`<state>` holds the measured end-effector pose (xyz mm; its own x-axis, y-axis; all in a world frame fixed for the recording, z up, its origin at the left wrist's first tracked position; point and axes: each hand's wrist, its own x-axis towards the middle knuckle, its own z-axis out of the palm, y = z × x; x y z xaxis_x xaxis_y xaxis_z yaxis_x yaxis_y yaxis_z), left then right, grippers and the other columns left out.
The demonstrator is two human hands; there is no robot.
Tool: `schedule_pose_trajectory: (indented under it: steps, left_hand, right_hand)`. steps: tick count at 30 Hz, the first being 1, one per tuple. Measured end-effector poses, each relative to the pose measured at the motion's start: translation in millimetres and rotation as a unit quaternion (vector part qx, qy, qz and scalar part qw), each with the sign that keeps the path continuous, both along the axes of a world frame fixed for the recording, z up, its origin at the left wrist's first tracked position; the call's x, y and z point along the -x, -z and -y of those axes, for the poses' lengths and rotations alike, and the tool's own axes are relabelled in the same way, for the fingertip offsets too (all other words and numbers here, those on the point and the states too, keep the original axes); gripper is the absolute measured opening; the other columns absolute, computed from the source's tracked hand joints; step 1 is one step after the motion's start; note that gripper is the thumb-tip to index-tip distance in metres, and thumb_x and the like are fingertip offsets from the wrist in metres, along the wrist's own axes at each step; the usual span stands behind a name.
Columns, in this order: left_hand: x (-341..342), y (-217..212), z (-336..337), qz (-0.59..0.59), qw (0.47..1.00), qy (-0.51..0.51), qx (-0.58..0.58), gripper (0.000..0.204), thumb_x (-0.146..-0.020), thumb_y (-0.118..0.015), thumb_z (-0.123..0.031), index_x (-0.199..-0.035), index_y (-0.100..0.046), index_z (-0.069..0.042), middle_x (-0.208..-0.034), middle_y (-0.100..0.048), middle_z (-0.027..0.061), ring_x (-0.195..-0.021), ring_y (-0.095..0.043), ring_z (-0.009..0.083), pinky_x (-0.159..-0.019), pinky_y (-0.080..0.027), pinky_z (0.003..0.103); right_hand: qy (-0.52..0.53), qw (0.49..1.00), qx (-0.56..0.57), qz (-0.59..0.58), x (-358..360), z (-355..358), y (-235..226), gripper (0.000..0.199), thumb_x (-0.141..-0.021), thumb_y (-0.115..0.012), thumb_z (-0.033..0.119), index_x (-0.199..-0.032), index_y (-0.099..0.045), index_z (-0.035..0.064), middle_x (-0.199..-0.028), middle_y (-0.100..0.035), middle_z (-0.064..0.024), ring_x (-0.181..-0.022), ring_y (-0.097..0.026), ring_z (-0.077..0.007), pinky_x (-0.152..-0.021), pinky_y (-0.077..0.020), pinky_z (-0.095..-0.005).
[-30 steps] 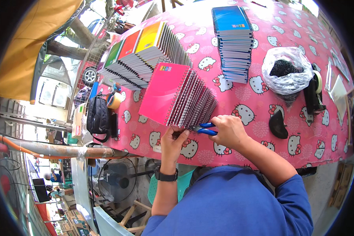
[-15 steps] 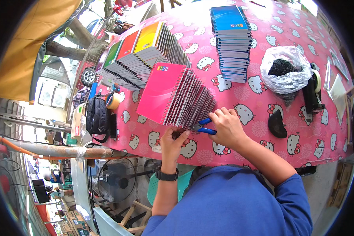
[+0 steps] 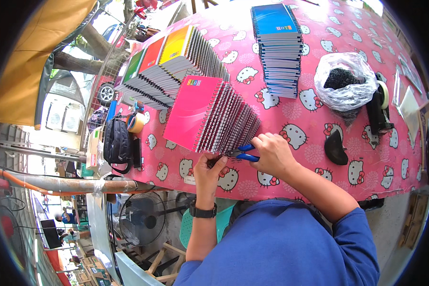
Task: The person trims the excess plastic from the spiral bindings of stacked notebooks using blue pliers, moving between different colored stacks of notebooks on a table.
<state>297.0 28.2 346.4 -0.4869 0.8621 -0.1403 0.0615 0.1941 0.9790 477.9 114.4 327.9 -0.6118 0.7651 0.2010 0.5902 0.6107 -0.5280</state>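
Right grip [image 3: 274, 155] wrapping pliers [image 3: 248, 157]; left grip [image 3: 207, 170] curling at notebooks [image 3: 191, 114], hold unclear.
Bench [image 3: 314, 155] lying open rightward; pliers staying beside notebooks.

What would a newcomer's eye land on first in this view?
Probably the bright pink notebook stack near the middle, where the right hand holds blue-handled pliers at its near corner and the left hand sits just beside them. Next might come the tall blue notebook stack farther back, right of centre, and the clear plastic bag with black contents on the table's right side.
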Motion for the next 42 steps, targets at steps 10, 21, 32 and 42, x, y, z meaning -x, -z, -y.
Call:
schedule_pose_trajectory:
  steps: [10,21,32,42]
  left_hand:
    - [3.5,7.9,-2.1,0.142,0.99,0.007,0.019,0.021,-0.079,-0.074,-0.014,-0.085,-0.058,-0.002,-0.076,-0.063,0.0048,-0.059,-0.059,0.0089,-0.051,-0.045,0.02]
    - [5.4,11.1,-4.4,0.038,0.999,0.009,0.036,0.021,-0.079,-0.074,-0.012,-0.084,-0.057,-0.001,-0.07,-0.062,0.0037,-0.055,-0.057,0.008,-0.048,-0.041,0.02]
    - [7.1,23.9,-7.2,0.019,0.994,0.05,0.098,0.017,-0.08,-0.07,-0.006,-0.089,-0.056,-0.001,-0.075,-0.063,0.0057,-0.058,-0.06,0.0122,-0.051,-0.047,0.023]
    - [8.8,25.0,-5.7,0.016,0.997,0.033,0.073,0.02,-0.078,-0.073,-0.011,-0.088,-0.059,0.0,-0.073,-0.064,0.0045,-0.057,-0.059,0.01,-0.05,-0.044,0.021]
  right_hand:
    - [0.012,0.997,-0.066,-0.047,-12.1,-1.9,9.7,0.043,-0.063,-0.075,0.03,-0.093,-0.058,0.0045,-0.092,-0.06,-0.0101,-0.095,-0.056,-0.026,-0.08,-0.0437,-0.0402]
    - [0.001,0.999,0.047,0.025,-6.6,-1.8,5.8,0.037,-0.062,-0.076,0.03,-0.085,-0.059,0.0056,-0.082,-0.061,-0.0088,-0.081,-0.059,-0.0253,-0.074,-0.047,-0.0379]
    - [0.0,0.999,-0.052,-0.011,-10.3,-5.9,20.8,0.047,-0.063,-0.074,0.031,-0.098,-0.059,0.0032,-0.091,-0.06,-0.0102,-0.094,-0.056,-0.0259,-0.081,-0.0438,-0.0405]
    - [-0.007,0.999,0.019,-0.03,-9.5,-2.2,17.8,0.032,-0.068,-0.072,0.032,-0.079,-0.06,0.0048,-0.073,-0.061,-0.011,-0.073,-0.063,-0.0289,-0.064,-0.0505,-0.0425]
